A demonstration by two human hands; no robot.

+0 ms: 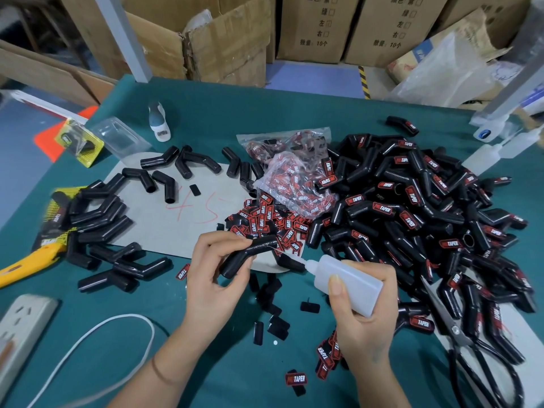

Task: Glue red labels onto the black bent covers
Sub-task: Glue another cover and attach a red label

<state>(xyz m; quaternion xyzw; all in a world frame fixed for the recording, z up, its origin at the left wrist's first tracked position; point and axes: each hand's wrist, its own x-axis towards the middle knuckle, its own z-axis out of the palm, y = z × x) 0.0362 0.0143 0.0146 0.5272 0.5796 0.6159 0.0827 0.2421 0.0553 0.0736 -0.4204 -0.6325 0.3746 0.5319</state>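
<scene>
My left hand (216,270) grips a black bent cover (248,254) above the green table, one arm of it pointing right. My right hand (360,313) holds a white glue bottle (343,278) whose nozzle points left toward that arm; a shiny glue line shows on the cover. Loose red labels (265,222) lie in a heap just beyond the cover, and more sit in clear bags (294,172). Unlabelled covers (100,219) lie at the left, and a big pile of labelled covers (426,207) fills the right.
Scissors (459,334) lie at the lower right, a yellow knife (26,266) and power strip (20,328) with white cable at the left. Spare glue bottles (497,148) stand far right. A grey cardboard sheet (176,219) lies mid-table. Cardboard boxes (223,39) line the back.
</scene>
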